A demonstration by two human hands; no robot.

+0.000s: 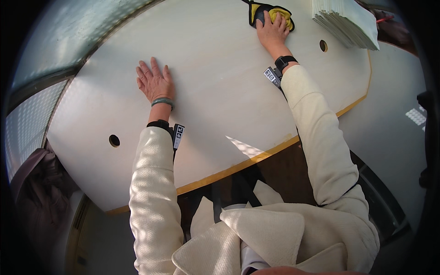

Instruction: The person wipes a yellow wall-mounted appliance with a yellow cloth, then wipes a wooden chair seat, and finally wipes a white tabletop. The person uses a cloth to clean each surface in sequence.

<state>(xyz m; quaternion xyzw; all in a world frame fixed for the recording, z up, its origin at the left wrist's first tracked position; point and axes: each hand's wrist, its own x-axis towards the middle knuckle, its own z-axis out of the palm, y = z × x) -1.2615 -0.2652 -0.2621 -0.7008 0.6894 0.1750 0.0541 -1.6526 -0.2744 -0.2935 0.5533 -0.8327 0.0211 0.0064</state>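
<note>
A white desktop with a yellow-brown edge lies before me. My left hand rests on it at left of centre, palm down with fingers spread, holding nothing; a green bangle circles the wrist. At the far side, my right hand presses on a bunched yellow and dark grey cloth with black edging, its fingers curled over the yellow part. Both wrists wear black straps with small marked tags beside them.
A thick stack of white papers or folders stands at the far right. The desktop has two round holes, one at right and one at left. Windows border the far left, and a brownish curtain hangs at the left.
</note>
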